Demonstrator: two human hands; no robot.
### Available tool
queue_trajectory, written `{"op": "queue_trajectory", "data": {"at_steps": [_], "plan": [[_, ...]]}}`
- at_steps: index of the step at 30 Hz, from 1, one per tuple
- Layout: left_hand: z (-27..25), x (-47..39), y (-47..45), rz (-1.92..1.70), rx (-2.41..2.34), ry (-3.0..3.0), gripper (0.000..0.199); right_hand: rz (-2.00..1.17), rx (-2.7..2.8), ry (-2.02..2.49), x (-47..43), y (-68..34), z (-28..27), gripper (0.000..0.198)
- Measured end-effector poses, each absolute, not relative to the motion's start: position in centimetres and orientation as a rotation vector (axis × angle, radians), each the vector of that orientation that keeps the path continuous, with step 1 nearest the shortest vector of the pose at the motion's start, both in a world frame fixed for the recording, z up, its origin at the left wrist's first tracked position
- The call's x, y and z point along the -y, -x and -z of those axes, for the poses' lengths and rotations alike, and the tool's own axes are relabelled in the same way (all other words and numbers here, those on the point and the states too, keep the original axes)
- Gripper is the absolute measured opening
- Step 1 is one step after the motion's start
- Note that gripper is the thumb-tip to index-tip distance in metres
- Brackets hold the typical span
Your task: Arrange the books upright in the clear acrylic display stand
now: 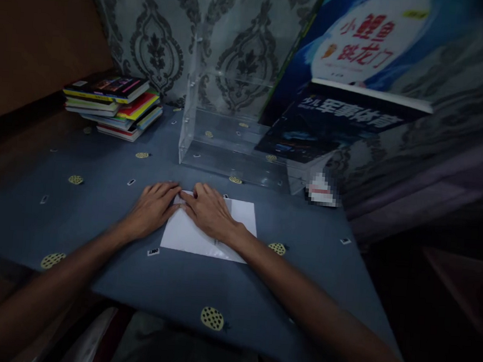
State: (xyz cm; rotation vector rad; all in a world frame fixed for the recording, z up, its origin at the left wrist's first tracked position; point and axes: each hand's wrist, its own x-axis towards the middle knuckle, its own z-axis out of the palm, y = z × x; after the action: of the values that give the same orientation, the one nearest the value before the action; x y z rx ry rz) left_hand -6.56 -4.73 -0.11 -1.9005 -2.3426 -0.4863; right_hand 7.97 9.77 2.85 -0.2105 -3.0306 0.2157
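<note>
Paper (191, 235), flat on the table (110, 193), probably light, thin and quick to crease, best taken by the edges, lying partly under the right hand (210, 212) and beside the left hand (150, 210), both near the far left corner, pinching or merely pressing impossible to tell.

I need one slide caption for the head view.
Left hand and right hand touch white paper on a pineapple-print tablecloth, before a transparent rack.
</note>
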Motion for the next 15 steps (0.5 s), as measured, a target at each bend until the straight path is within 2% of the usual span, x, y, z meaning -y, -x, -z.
{"op": "queue_trajectory", "data": {"at_steps": [8,15], "plan": [[-0.3,4.7,6.4,0.325,2.294,1.905,0.049,-0.152,3.002,0.261,-10.5,-9.9,-3.0,0.031],[-0.6,4.7,6.3,0.326,2.289,1.907,0.052,-0.181,2.951,0.47,-14.8,-15.9,-1.6,0.035]]}}
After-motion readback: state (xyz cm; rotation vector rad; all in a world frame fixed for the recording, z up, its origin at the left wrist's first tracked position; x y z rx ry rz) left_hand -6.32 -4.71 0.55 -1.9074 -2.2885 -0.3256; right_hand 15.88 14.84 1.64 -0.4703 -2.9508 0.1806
